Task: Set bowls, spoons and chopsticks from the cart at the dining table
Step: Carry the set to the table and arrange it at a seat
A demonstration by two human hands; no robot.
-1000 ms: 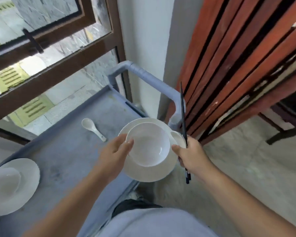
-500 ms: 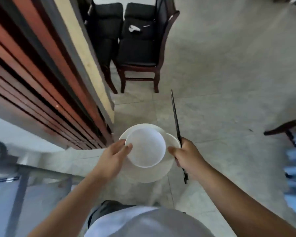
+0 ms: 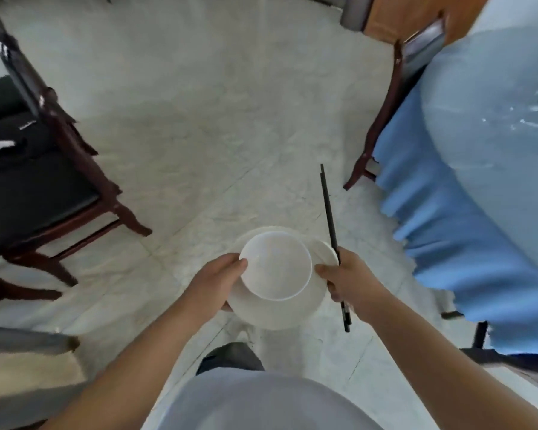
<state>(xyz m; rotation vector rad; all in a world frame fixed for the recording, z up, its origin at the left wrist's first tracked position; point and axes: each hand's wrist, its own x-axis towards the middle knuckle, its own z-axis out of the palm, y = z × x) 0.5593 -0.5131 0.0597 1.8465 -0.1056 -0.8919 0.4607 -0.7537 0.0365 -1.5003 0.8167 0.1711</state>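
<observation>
A white bowl (image 3: 275, 265) sits on a white plate (image 3: 277, 315), carried in front of my body over the floor. My left hand (image 3: 213, 282) grips the plate's left edge, thumb against the bowl's rim. My right hand (image 3: 348, 282) holds the plate's right edge and also grips black chopsticks (image 3: 328, 206), which point up and away from me. A white spoon bowl (image 3: 325, 252) seems to lie on the plate's right side, partly hidden. The dining table (image 3: 485, 97), with a glass top over a blue cloth (image 3: 448, 231), is at the right.
A dark wooden chair (image 3: 41, 181) with a black seat stands at the left. Another chair (image 3: 389, 97) is tucked against the table at the upper right. Pale tiled floor (image 3: 205, 103) lies ahead. A grey ledge (image 3: 22, 339) shows at the lower left.
I have turned away from the cart and the wooden slat wall to the right; the blue-clothed table has come into view. Both hands keep the same hold on plate, bowl and chopsticks.
</observation>
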